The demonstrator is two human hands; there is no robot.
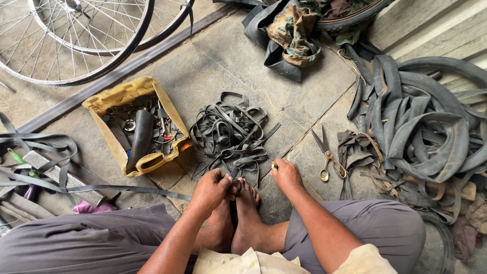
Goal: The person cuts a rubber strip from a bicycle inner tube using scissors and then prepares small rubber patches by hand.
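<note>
a person is seen from above, seated on a concrete floor (223,61) with bare feet (238,213) drawn together in front. the left hand (213,189) is closed in a pinch on a dark rubber strip (233,203) that runs down between the two feet, right at the big toes. the right hand (285,174) is curled shut around something small and pale at its fingertips; what it is cannot be told. the two hands are held near each other, just above the toes

just beyond the hands a tangled pile of cut rubber bands (231,134) is spread on the floor, some loops reaching down to the feet. to the right of the right hand, a pair of scissors (327,152) with yellow handles is laid on the floor, blades pointing away from the person, next to a small heap of brownish rubber scraps (357,152). farther right a large heap of old inner tubes (426,122) is piled

to the left a yellow plastic container (129,94), cut open at the top, is filled with small metal parts and a black piece of rubber. long flat rubber strips (45,152) are strewn at the far left. bicycle wheels (76,35) with spokes are seen at the top left, and a crumpled cloth (294,30) is heaped on dark rubber at the top centre
</note>
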